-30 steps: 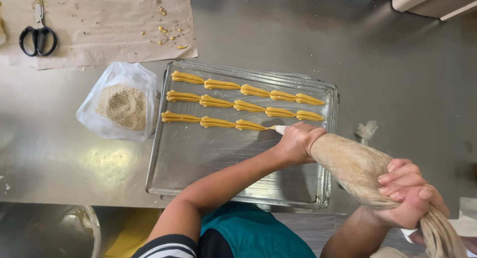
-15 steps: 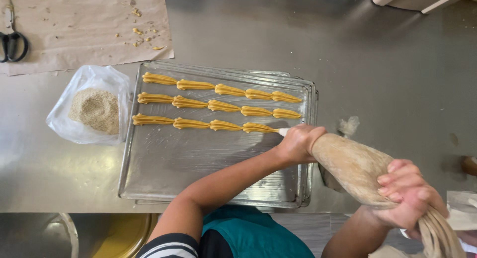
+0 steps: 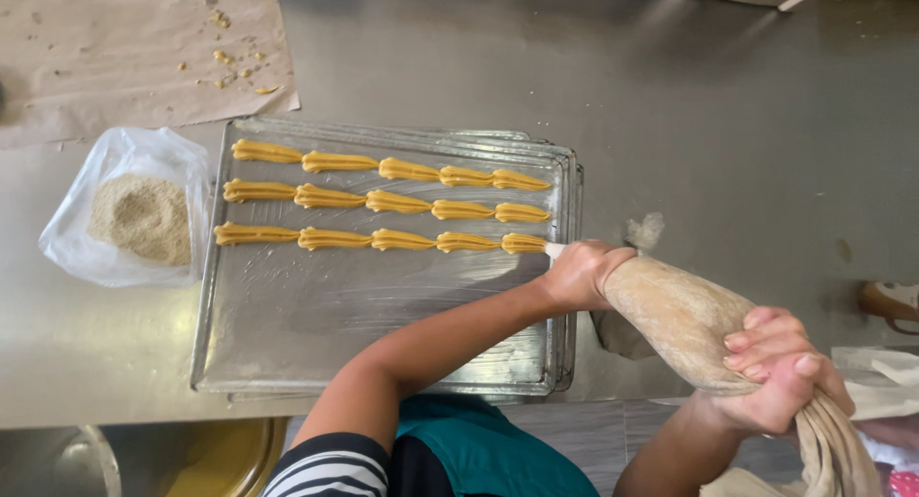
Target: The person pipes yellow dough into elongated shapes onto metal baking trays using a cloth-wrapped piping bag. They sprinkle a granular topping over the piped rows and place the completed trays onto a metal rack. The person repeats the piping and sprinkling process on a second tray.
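Note:
A tan cloth piping bag (image 3: pixel 670 315) lies between my hands at the right edge of a metal baking tray (image 3: pixel 206 315). My left hand (image 3: pixel 579 272) grips the bag's front end just behind the white nozzle (image 3: pixel 553 251). The nozzle touches the right end of the third row of piped orange dough strips (image 3: pixel 397 202). My right hand (image 3: pixel 785 368) squeezes the twisted back end of the bag. Three rows of strips, several in each, lie across the tray's far half. The near half of the tray is bare.
An open clear plastic bag of pale crumbs (image 3: pixel 144 214) sits left of the tray. Brown paper (image 3: pixel 134 47) with scattered crumbs covers the far left of the steel counter (image 3: pixel 728 124). A yellow bowl (image 3: pixel 225 459) shows below the counter edge.
The third row of dough has grown to the right, and my left hand with the nozzle now sits at its right end. The view has shifted right; the scissors have left the frame.

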